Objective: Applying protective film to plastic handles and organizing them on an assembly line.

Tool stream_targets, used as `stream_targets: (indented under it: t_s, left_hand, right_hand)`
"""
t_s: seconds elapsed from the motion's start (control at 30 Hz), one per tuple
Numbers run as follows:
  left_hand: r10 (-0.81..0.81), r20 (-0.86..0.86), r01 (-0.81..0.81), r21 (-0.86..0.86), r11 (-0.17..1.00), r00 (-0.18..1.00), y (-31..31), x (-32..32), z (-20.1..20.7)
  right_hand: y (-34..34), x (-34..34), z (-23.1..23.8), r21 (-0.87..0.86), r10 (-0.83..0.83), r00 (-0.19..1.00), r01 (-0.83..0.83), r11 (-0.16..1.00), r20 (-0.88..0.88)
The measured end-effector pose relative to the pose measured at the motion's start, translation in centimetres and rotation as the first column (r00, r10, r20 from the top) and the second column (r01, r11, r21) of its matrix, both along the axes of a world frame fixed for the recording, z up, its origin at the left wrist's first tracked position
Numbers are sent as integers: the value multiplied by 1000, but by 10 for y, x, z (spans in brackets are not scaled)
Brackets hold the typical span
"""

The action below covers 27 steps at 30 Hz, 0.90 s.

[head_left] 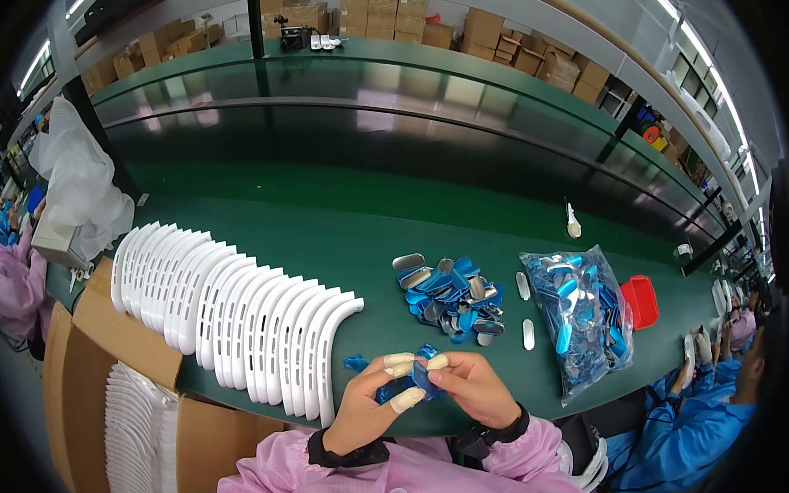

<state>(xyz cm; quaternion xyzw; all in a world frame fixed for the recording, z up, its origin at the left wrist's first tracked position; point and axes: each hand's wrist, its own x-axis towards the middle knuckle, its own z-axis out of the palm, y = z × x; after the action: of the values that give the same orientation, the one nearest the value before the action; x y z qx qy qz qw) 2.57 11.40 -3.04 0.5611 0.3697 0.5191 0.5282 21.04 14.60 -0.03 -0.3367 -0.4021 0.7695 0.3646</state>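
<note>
Close to the table's near edge, my left hand (365, 410) and my right hand (476, 388) meet over a small oval plate covered in blue film (423, 381). Pale finger covers wrap several fingertips. Both hands pinch at the blue piece, and more crumpled blue film shows under the left fingers. A scrap of blue film (355, 363) lies just beyond my left hand. Past the hands is a loose pile of blue and silver oval plates (453, 295). Two silver oval plates (528, 334) lie to its right, apart from the pile.
Curved white slotted parts (241, 326) stand in a long row at left. Below them, an open cardboard box (74, 414) holds more. At right are a clear bag of blue plates (579, 318) and a red tray (641, 302). A person in blue (688, 427) works at far right.
</note>
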Motion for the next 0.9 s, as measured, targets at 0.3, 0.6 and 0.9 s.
stream_targets:
  t_s: [0.3,0.6,0.9]
  left_hand:
    - [212,-356,-161,167,973,910,-6,5,13]
    - [-164,-299,170,-9,985,940,-5,-10,17]
    - [-145,-252,143,-26,989,957,-6,-12,10]
  right_hand:
    - [-24,-19,10,848,-602,720,35,529,346]
    - [-20,-4,4,659,-288,871,-54,750,398]
    - [-16,-8,-3,649,-264,882,-60,758,390]
